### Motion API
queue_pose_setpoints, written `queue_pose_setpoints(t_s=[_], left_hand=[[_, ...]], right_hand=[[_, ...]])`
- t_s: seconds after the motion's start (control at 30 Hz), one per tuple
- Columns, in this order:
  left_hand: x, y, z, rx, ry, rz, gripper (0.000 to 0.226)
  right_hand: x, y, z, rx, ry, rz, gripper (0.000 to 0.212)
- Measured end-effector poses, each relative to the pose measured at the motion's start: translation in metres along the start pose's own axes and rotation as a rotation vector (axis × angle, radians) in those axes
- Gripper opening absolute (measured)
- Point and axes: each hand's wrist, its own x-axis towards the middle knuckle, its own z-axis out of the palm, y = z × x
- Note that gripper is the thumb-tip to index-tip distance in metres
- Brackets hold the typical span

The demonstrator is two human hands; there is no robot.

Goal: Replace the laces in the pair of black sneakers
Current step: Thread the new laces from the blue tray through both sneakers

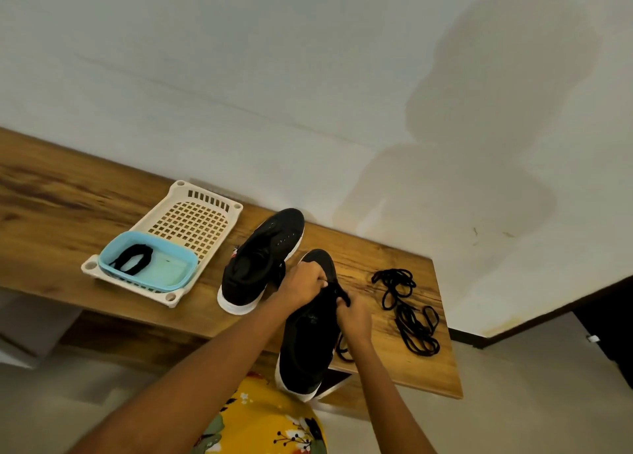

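Sneakers: two (262, 261) (308, 330), both hands (303, 284) (352, 316) pinching one lace (340, 292).

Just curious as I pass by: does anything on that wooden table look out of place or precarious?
Yes. The black sneaker being laced sticks heel-first past the wooden table's near edge, overhanging. Both hands are at its lace.

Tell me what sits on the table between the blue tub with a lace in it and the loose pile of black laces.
The head view shows both black sneakers there: the far sneaker, then the near sneaker, with the left hand and right hand on its lace.
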Motion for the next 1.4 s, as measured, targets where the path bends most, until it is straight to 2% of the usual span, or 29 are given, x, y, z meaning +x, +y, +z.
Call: queue_pose_setpoints(t_s=[0.2, 0.37, 0.47, 0.77, 0.83, 0.93, 1.07, 1.17, 1.27, 1.33, 1.4], left_hand=[[-0.005, -0.005, 0.018, 0.006, -0.003, 0.005, 0.023], [-0.009, -0.004, 0.027, -0.178, 0.123, -0.092, 0.009], [-0.01, -0.002, 0.028, -0.31, 0.194, -0.161, 0.01], [-0.013, 0.0, 0.035, -0.329, 0.169, -0.136, 0.01], [-0.012, 0.0, 0.037, -0.302, 0.176, -0.138, 0.01], [-0.013, 0.001, 0.037, -0.243, 0.195, -0.131, 0.009], [-0.013, -0.002, 0.034, -0.129, 0.17, -0.005, 0.023], [-0.009, -0.002, 0.025, -0.06, 0.134, 0.054, 0.023], [-0.002, 0.001, 0.017, 0.023, 0.101, 0.09, 0.026], [0.0, 0.002, 0.013, 0.07, 0.036, 0.07, 0.028], [0.0, 0.001, 0.009, 0.126, -0.005, 0.051, 0.03]], right_hand=[[0.003, 0.01, 0.0, 0.18, -0.046, 0.076, 0.025], [0.002, 0.012, -0.001, 0.231, -0.067, 0.078, 0.023], [0.002, 0.011, 0.0, 0.257, -0.074, 0.074, 0.023], [0.002, 0.01, -0.006, 0.246, -0.127, 0.006, 0.016], [0.002, 0.013, -0.01, 0.311, -0.16, -0.004, 0.021], [0.003, 0.018, -0.012, 0.515, -0.186, 0.075, 0.042], [0.014, 0.013, -0.018, 0.581, -0.228, 0.114, 0.021], [0.018, 0.01, -0.02, 0.551, -0.284, 0.108, 0.016], [0.024, 0.004, -0.024, 0.482, -0.172, 0.096, 0.018], [0.026, -0.01, -0.037, 0.625, -0.114, 0.151, 0.014], [0.029, -0.028, -0.059, 0.876, -0.076, 0.174, 0.017]])
